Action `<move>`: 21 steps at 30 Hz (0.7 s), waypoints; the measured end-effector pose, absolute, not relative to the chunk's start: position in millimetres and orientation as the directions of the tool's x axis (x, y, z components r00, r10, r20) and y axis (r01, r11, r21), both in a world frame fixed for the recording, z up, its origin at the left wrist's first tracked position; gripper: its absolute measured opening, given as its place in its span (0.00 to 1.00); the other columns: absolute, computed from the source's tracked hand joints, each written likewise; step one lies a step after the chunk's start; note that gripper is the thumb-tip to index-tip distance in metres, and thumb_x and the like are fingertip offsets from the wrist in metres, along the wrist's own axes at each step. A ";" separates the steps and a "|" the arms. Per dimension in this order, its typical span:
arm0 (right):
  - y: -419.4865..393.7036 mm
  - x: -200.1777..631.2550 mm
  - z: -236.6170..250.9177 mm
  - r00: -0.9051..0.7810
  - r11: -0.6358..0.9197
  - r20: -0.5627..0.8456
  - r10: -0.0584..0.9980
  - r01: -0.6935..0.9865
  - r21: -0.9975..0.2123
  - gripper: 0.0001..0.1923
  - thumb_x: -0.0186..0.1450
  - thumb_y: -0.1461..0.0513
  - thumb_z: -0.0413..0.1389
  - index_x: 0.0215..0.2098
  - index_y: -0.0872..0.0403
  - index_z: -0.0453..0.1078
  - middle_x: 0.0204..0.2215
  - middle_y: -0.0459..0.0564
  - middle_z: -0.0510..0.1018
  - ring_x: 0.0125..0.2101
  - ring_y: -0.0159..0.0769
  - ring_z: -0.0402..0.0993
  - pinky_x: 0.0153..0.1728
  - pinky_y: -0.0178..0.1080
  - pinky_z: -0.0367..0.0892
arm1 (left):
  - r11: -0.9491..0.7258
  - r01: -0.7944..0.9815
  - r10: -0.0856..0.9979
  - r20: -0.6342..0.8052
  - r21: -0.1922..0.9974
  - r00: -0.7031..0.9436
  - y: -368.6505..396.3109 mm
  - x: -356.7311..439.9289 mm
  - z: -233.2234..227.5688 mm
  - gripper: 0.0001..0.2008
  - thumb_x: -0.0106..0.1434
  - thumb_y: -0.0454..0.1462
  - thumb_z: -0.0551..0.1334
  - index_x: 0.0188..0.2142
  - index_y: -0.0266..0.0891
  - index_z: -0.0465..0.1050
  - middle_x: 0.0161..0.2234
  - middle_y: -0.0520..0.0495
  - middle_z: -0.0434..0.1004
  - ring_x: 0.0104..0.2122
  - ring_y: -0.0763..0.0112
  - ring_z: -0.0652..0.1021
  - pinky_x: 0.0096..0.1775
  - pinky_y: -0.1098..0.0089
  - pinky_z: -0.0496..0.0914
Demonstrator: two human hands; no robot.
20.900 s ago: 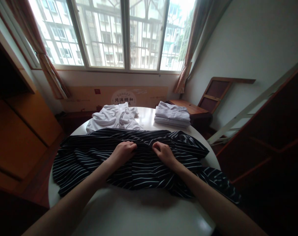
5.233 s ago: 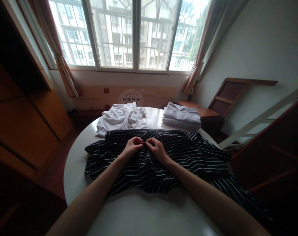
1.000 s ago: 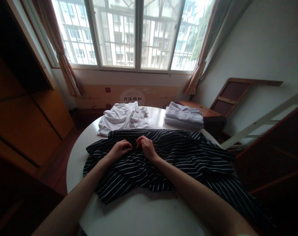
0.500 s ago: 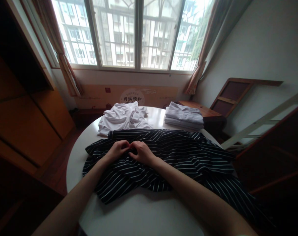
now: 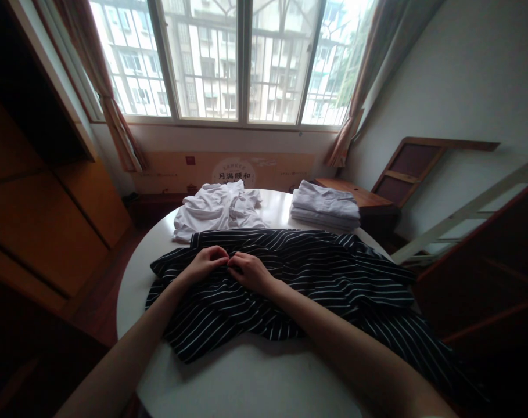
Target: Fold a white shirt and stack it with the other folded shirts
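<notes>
A black shirt with thin white stripes [image 5: 324,273] lies spread and wrinkled across the round white table [image 5: 246,377], its far right part hanging over the edge. My left hand [image 5: 206,262] pinches the cloth with thumb and forefinger near the shirt's left end. Right beside it, fingertips almost touching, my right hand [image 5: 251,271] is closed on the same spot of the shirt. The small bit between the fingertips is too hidden to make out.
A loosely heaped white garment [image 5: 218,209] lies at the table's far left. A stack of folded white clothes [image 5: 324,206] sits at the far right. Behind stand a low wooden cabinet [image 5: 355,194] and a long printed cardboard box [image 5: 172,168] under the window.
Both hands stay at the same spot on the shirt. The right hand's fingers have curled in a little closer; the camera view has shifted very slightly.
</notes>
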State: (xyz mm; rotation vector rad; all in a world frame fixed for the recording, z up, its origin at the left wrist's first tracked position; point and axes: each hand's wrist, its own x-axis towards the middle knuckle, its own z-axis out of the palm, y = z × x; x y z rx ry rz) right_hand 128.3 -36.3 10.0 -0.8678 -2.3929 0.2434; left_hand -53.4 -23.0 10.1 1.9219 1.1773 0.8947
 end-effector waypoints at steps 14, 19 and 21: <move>-39.6 126.6 14.7 -0.486 0.645 0.430 0.761 0.640 -0.417 0.05 0.56 0.66 0.53 0.32 0.54 0.66 0.29 0.46 0.72 0.29 0.31 0.68 0.30 0.32 0.61 | -0.305 0.422 0.930 0.173 0.854 0.323 -24.7 -53.5 10.4 0.14 0.53 0.45 0.59 0.32 0.36 0.72 0.31 0.48 0.75 0.33 0.68 0.74 0.39 0.67 0.68; -39.5 126.6 15.0 -0.511 0.641 0.394 0.764 0.674 -0.368 0.04 0.58 0.64 0.52 0.33 0.55 0.66 0.30 0.47 0.72 0.28 0.31 0.68 0.30 0.33 0.60 | -0.312 0.417 0.930 0.184 0.853 0.320 -24.2 -53.0 8.6 0.14 0.53 0.45 0.59 0.32 0.36 0.72 0.31 0.48 0.75 0.33 0.68 0.73 0.38 0.68 0.68; -38.2 126.8 13.8 -0.527 0.649 0.385 0.758 0.674 -0.354 0.04 0.60 0.63 0.51 0.33 0.56 0.66 0.30 0.48 0.71 0.28 0.31 0.68 0.30 0.33 0.60 | -0.312 0.416 0.929 0.183 0.854 0.321 -24.0 -52.6 8.5 0.14 0.53 0.45 0.59 0.32 0.36 0.72 0.31 0.48 0.75 0.33 0.68 0.73 0.38 0.68 0.68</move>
